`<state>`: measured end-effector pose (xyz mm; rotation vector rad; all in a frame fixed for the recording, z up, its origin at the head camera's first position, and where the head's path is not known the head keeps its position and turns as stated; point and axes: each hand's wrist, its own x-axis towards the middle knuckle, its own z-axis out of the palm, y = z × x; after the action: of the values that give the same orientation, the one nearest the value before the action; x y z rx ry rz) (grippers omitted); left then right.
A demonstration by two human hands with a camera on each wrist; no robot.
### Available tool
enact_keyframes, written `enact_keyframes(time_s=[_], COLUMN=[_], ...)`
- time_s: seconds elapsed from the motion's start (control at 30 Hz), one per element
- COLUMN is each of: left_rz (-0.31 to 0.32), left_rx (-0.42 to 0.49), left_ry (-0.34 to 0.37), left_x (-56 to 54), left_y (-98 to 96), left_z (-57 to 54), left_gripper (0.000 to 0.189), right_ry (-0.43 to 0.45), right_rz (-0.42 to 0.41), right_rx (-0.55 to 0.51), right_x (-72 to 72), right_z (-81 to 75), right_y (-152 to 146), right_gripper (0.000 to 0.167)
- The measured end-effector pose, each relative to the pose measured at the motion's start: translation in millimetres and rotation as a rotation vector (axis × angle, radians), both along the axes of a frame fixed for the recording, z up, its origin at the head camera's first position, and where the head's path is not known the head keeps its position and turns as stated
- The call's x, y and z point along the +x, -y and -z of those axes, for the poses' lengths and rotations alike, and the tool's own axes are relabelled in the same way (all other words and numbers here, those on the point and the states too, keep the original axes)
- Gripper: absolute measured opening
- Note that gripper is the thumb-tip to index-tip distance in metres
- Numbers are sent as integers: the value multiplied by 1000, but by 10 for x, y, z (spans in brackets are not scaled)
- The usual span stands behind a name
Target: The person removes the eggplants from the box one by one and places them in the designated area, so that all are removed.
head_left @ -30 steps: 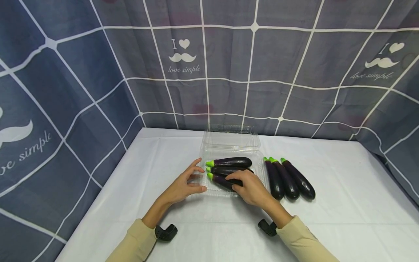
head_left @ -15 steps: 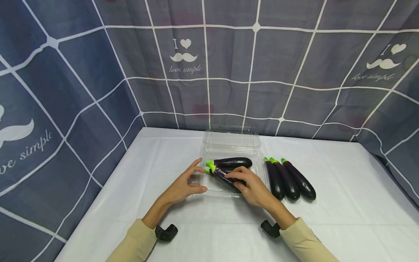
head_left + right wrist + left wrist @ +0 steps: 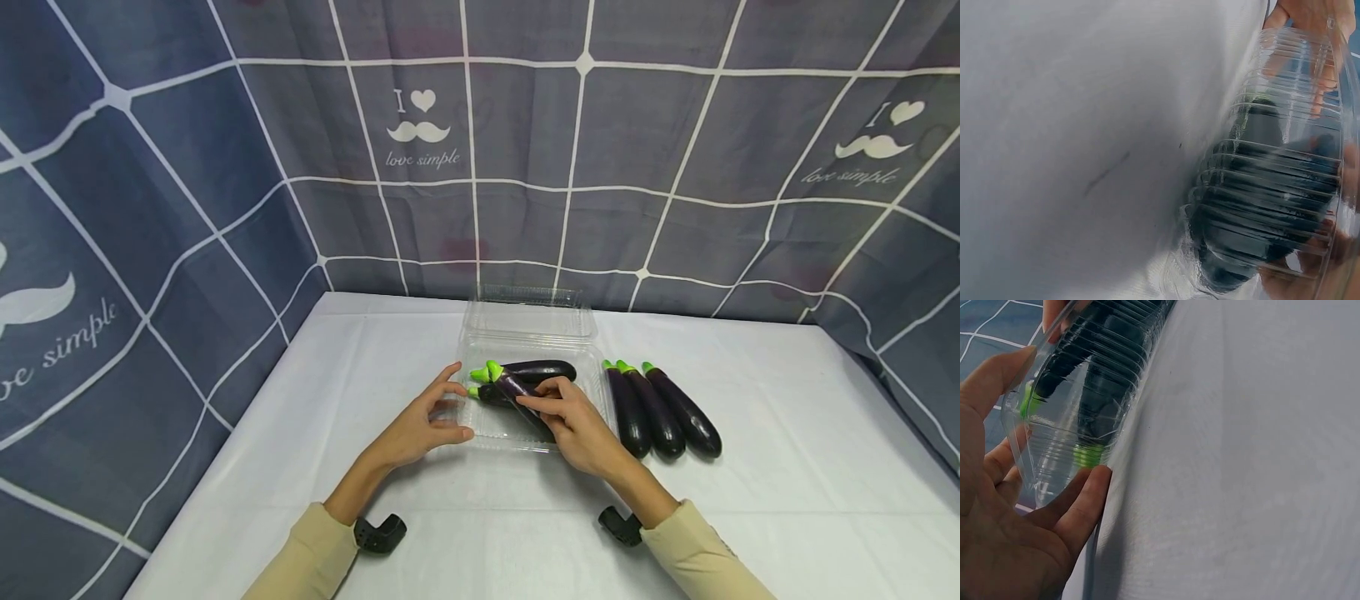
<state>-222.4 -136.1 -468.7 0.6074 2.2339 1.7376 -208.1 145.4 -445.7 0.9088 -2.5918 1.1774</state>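
Observation:
A clear plastic container lies in the middle of the table in the head view, its hinged lid folded back. My left hand holds its left side, thumb near the front corner; the left wrist view shows fingers and thumb against the ribbed wall. Inside, one eggplant lies along the back and another eggplant in front of it. My right hand grips a third eggplant, slanted over those two, its green stem toward the back left. The fingers hide its lower part.
Right of the container, three more eggplants lie side by side on the white tablecloth. A grey checked curtain stands behind the table and along its sides. A black wrist camera sits below my left wrist.
The eggplant in my right hand has turned from nearly level to slanted, its stem end swinging back over the other two. My left hand stays at the container's side.

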Motion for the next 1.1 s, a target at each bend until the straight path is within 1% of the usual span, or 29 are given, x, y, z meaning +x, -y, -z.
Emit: enact_keyframes(time_s=[0.27, 0.5, 0.73, 0.83, 0.97, 1.1], left_rz=[4, 5, 4, 3, 0, -1], left_rx=[-1, -8, -7, -9, -14, -14], left_ry=[-3, 0, 3, 2, -1, -3], left_x=[-6, -1, 4, 7, 6, 4], left_y=[-4, 0, 2, 1, 4, 5], left_z=[1, -10, -9, -13, -10, -6], left_gripper=[52, 52, 53, 53, 53, 54], right_ry=[-19, 20, -17, 11, 54, 62], right_rz=[17, 22, 24, 35, 53, 73], right_rx=[-41, -95, -137, -153, -138, -104], right_x=[6, 22, 20, 25, 17, 14], right_z=[10, 0, 4, -12, -24, -31], right_y=[-20, -39, -41, -40, -39, -37], right_gripper=[39, 40, 40, 40, 40, 39])
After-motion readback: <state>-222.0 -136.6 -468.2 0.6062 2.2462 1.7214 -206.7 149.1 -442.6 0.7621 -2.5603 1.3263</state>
